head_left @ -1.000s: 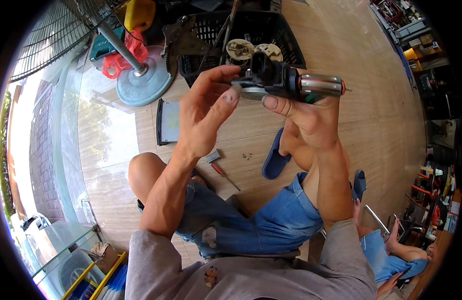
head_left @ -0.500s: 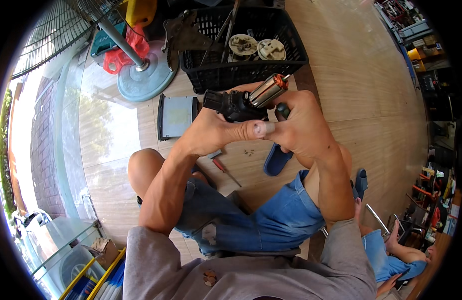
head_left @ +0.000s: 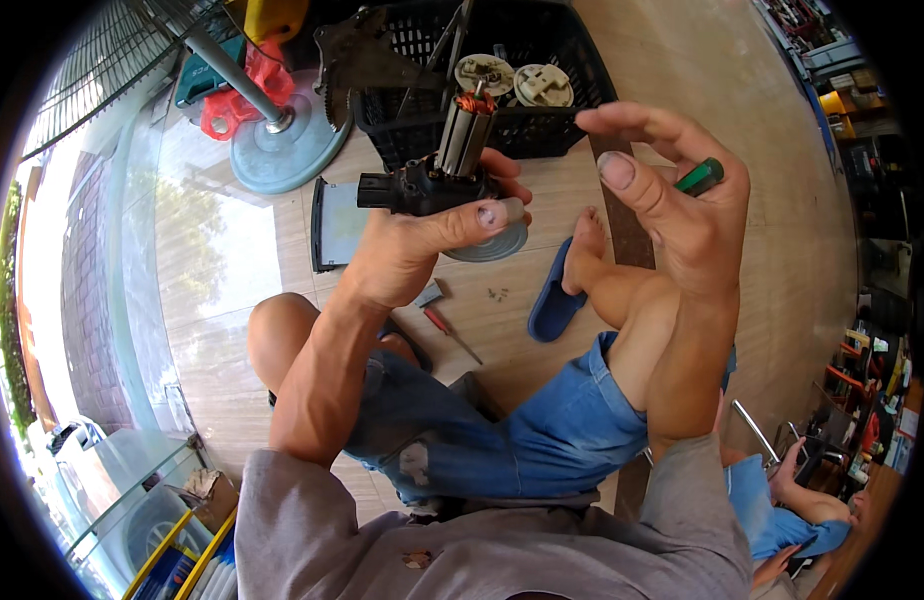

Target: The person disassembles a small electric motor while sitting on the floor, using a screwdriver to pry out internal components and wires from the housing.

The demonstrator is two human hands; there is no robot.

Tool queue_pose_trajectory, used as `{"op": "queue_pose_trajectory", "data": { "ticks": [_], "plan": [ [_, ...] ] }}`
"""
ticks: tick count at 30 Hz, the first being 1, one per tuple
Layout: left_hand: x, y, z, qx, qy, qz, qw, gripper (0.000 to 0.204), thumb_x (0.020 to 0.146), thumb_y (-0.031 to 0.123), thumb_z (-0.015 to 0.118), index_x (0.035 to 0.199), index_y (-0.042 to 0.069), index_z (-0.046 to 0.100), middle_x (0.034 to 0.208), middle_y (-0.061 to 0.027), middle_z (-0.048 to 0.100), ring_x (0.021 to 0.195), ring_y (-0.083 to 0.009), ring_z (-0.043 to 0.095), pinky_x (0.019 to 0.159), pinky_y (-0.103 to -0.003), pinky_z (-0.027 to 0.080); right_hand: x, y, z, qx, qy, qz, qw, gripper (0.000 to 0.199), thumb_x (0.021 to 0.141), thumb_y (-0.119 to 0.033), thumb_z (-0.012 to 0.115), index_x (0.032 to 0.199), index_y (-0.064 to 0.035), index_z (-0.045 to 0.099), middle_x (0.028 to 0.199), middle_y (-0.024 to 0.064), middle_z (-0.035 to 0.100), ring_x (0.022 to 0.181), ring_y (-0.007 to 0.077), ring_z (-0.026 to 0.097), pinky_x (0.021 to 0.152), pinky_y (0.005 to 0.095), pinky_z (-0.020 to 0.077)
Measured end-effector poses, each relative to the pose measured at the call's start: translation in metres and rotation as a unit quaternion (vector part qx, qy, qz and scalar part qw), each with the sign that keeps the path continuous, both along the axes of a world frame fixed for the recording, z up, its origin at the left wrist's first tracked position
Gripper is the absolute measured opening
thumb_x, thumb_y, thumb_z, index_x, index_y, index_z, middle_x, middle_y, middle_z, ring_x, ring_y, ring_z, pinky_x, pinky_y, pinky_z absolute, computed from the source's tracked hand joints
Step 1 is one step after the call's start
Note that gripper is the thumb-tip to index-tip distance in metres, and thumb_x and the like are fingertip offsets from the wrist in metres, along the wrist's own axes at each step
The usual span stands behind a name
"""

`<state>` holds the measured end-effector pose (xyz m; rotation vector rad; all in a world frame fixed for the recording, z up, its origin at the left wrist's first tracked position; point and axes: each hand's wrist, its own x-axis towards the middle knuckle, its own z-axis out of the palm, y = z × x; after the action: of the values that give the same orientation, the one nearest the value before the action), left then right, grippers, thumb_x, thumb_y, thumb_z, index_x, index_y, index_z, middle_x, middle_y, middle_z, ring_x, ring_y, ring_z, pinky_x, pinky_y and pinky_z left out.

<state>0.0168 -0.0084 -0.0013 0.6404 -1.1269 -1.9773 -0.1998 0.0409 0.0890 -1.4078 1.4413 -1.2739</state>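
My left hand point(head_left: 407, 245) is closed round a black plastic motor housing point(head_left: 422, 190), its thumb along the near side. Out of the housing stands a shiny metal motor armature point(head_left: 466, 135) with copper-coloured windings at its top. My right hand point(head_left: 682, 215) is raised to the right, apart from the housing. Its thumb and forefinger are spread, while a dark green tool handle point(head_left: 700, 177) is tucked against its palm. The rest of that tool is hidden behind the hand. Below my left fingers a round grey disc point(head_left: 490, 247) partly shows.
A black plastic crate point(head_left: 542, 140) holds two round off-white parts point(head_left: 542, 86) and metal pieces. On the floor lie a flat grey device point(head_left: 337, 225), a red-handled screwdriver point(head_left: 437, 320) and several small screws point(head_left: 497, 294). A fan base point(head_left: 282, 150) stands left; another person sits at lower right.
My hands have come apart: the right has moved to the right with the green handle, the left slightly left with the housing. The armature, tilted right before, now points nearly straight up.
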Motion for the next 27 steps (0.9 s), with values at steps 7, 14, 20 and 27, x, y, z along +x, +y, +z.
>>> {"op": "queue_pose_trajectory", "data": {
  "ticks": [7, 14, 20, 27],
  "plan": [
    [-0.016, 0.016, -0.008, 0.112, 0.081, -0.117, 0.983, 0.04, 0.078, 0.009, 0.084, 0.113, 0.0, 0.066, 0.103, -0.0129, 0.071, 0.102, -0.0261, 0.07, 0.093, -0.04, 0.056, 0.005, 0.001, -0.009, 0.001, -0.071, 0.142, 0.987, 0.048, 0.09, -0.009, 0.075, 0.128, 0.0134, 0.058, 0.12, 0.0222, 0.07, 0.071, 0.0151, 0.07, 0.069, 0.0248, 0.0553],
    [-0.023, 0.024, -0.013, 0.183, 0.135, -0.159, 0.961, 0.042, 0.075, 0.007, 0.085, 0.111, -0.001, 0.066, 0.1, -0.0135, 0.07, 0.099, -0.0293, 0.07, 0.093, -0.043, 0.055, 0.001, -0.001, -0.01, 0.044, -0.094, 0.183, 0.978, 0.042, 0.093, -0.005, 0.071, 0.128, 0.0132, 0.058, 0.122, 0.0224, 0.068, 0.067, 0.0125, 0.068, 0.057, 0.0226, 0.053],
    [-0.023, 0.023, -0.017, 0.187, 0.124, -0.16, 0.961, 0.04, 0.074, 0.008, 0.085, 0.109, 0.0, 0.067, 0.1, -0.0127, 0.071, 0.1, -0.0306, 0.071, 0.093, -0.044, 0.056, 0.004, -0.003, -0.016, 0.027, -0.102, 0.186, 0.977, 0.04, 0.093, -0.004, 0.07, 0.128, 0.012, 0.059, 0.121, 0.023, 0.069, 0.063, 0.0101, 0.067, 0.052, 0.0218, 0.0509],
    [-0.026, 0.024, -0.022, 0.156, 0.118, -0.156, 0.968, 0.046, 0.072, 0.013, 0.083, 0.111, -0.005, 0.066, 0.102, -0.0181, 0.07, 0.1, -0.0362, 0.07, 0.09, -0.049, 0.059, 0.009, -0.003, -0.015, 0.03, -0.115, 0.174, 0.978, 0.038, 0.092, -0.003, 0.072, 0.125, 0.0111, 0.061, 0.116, 0.0224, 0.072, 0.06, 0.0082, 0.065, 0.049, 0.0207, 0.048]
  ]
}}
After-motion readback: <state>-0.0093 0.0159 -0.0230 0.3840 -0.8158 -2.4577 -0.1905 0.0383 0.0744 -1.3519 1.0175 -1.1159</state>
